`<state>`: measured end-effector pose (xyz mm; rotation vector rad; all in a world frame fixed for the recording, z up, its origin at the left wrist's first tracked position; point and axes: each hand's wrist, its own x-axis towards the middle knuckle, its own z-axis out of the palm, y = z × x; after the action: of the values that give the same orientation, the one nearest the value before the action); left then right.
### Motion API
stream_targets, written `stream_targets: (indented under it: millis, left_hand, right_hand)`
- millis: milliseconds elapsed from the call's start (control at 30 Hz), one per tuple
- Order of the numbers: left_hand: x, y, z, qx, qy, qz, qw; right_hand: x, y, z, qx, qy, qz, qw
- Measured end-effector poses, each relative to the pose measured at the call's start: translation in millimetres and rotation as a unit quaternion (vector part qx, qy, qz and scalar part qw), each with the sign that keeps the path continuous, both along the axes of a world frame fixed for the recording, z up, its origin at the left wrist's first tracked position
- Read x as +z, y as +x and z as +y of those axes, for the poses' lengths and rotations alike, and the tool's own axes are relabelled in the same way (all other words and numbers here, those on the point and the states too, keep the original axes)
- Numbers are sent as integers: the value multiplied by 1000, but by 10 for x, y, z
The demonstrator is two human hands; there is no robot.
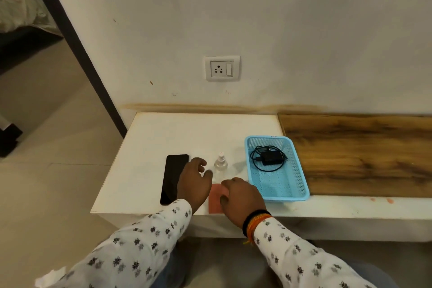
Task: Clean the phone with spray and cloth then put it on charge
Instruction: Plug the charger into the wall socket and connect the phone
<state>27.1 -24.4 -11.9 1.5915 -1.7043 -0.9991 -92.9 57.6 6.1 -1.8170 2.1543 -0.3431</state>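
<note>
A black phone lies screen up on the white ledge. My left hand hovers just right of it, fingers apart, reaching toward a small clear spray bottle that stands upright. A pink cloth lies flat near the front edge. My right hand rests on the cloth's right side with curled fingers; whether it grips the cloth is unclear. A black charger with coiled cable sits in a blue basket.
A wall socket with a switch is above the ledge. A wooden panel covers the ledge to the right of the basket. Tiled floor drops away on the left.
</note>
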Motion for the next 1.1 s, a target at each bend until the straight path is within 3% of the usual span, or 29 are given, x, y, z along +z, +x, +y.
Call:
stream_targets:
  millis: [133, 233, 433, 500, 633, 800, 1100]
  left_hand:
    - [228, -148, -111, 22, -54, 58, 997]
    - [470, -330, -244, 23, -145, 69, 987]
    - [872, -923, -319, -125, -273, -9, 954]
    - [895, -1148, -291, -177, -245, -56, 952]
    - [786, -1529, -233, -248, -101, -172, 948]
    - [545, -1798, -296, -249, 9, -223, 943]
    - [231, -2075, -426, -305, -42, -362, 880]
  right_hand:
    - [141, -217, -148, -46, -27, -28, 998]
    - [242, -415, -256, -71, -40, -30, 996]
    - [385, -887, -416, -132, -28, 4, 991]
    - [396, -1043, -432, -157, -11, -3, 987]
    - [338, -1310, -398, -165, 25, 3, 986]
    - [164, -1493, -371, -116, 41, 45, 991]
    - [29, -1685, -510, -80, 45, 73, 993]
